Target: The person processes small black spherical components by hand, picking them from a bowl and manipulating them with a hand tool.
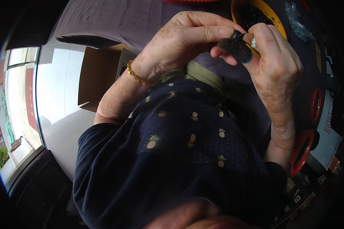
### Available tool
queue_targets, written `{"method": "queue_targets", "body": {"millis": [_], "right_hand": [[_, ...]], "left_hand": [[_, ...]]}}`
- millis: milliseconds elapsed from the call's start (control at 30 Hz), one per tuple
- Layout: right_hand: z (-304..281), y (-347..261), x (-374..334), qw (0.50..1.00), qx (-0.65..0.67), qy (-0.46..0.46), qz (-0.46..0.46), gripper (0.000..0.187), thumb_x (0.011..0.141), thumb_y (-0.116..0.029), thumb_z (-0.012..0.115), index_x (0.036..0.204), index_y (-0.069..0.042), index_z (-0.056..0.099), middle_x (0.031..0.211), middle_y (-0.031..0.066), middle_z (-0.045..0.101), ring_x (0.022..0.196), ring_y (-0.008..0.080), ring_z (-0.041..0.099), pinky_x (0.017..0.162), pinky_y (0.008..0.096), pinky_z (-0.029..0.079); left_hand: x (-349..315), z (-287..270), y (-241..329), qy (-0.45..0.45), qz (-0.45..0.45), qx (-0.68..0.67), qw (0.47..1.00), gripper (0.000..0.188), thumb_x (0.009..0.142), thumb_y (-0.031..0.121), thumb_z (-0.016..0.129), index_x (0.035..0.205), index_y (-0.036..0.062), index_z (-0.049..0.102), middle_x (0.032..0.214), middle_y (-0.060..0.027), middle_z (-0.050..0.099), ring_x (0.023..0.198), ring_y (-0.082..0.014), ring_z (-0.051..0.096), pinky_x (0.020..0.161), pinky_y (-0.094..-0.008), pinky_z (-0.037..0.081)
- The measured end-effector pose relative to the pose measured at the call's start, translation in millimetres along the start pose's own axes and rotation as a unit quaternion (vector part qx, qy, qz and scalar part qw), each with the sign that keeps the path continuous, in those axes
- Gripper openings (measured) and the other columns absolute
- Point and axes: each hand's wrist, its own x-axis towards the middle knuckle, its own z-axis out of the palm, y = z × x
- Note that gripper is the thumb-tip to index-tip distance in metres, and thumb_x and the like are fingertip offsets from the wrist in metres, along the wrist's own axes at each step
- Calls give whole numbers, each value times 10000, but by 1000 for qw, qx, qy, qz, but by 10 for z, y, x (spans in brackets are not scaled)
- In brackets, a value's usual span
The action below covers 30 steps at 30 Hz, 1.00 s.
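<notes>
My left hand [187,36] reaches in over the table with a gold bracelet at the wrist. Its thumb and forefinger pinch a small dark roundish piece [236,34]. Close against it, my right hand [275,63] is closed around something slim, with a whitish wrapped part [254,43] and what looks like a short blade showing between the fingers. A dark, grainy, blue-edged cover [236,50] appears to sit over my right thumb. Just behind the hands, a yellow bowl [282,28] holds many small black roundish pieces. My fingers hide part of the bowl and of the tool.
A greyish-purple cloth [103,17] with dark specks covers the table. Clear crinkled plastic [296,23] lies right of the bowl, and a red rim [191,1] shows at the top. An open cardboard box [97,72] stands at left; red round things [302,152] are at right.
</notes>
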Motion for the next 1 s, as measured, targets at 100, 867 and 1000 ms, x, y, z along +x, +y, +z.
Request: {"method": "queue_targets", "body": {"millis": [100,867,1000], "right_hand": [[-1,1,-6,1000,-24,-8,3,296,742,-296,683,818,-57,525,687,26,542,599,213,573,520,316,452],[47,-4,-33,995,-66,68,8,324,815,-377,594,871,-61,553,720,27,552,614,220,575,536,314,464],[65,-7,-41,996,-55,65,22,329,819,-391,583,864,-66,552,716,20,553,610,214,573,530,313,460]], "left_hand": [[-6,-7,-10,-5,27,20,999,236,900,119,532,1036,-53,619,859,-118,642,646,-119,573,693,-278,529],[25,60,-187,1,133,-17,991,247,912,134,528,1085,-33,584,888,-79,620,726,-88,568,697,-214,494],[23,49,-194,-5,137,-14,990,249,910,131,531,1088,-35,582,877,-78,617,723,-94,567,700,-222,494]]}}
